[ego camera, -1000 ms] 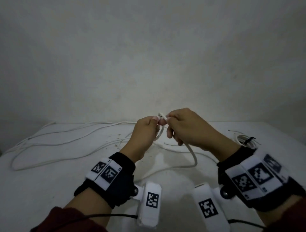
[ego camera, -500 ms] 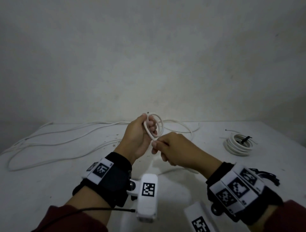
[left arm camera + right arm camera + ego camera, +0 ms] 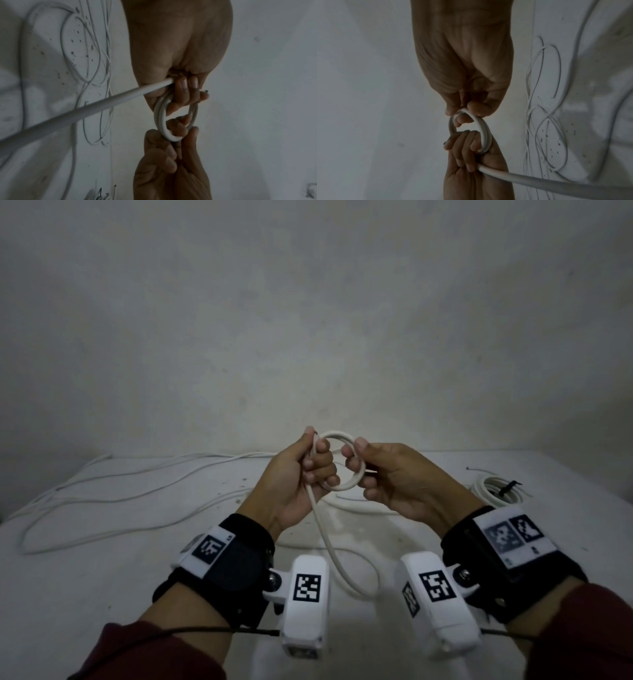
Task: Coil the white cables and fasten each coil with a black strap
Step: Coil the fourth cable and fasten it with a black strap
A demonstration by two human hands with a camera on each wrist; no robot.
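Observation:
A small coil of white cable point(image 3: 342, 462) hangs in the air above the table between both hands. My left hand point(image 3: 301, 474) grips the coil's left side with curled fingers, and the cable's end pokes up by the thumb. My right hand point(image 3: 370, 470) pinches the coil's right side between thumb and fingers. The free cable point(image 3: 329, 542) drops from the left palm in a loop toward me. The wrist views show the same coil point(image 3: 164, 121) point(image 3: 481, 132) held two turns thick, with fingers of both hands through it. A finished coil point(image 3: 493, 491) with a black strap point(image 3: 508, 486) lies at the right.
Long loose white cables point(image 3: 120, 494) sprawl over the left and far part of the white table point(image 3: 102, 577). A plain wall stands right behind the table. Wrist cameras point(image 3: 306, 594) hang below both wrists, close to the cable loop.
The right hand swung back up and laid another turn on the coil, which is now wider. Both hands have come nearer to me, and the slack loop now hangs between the wrists.

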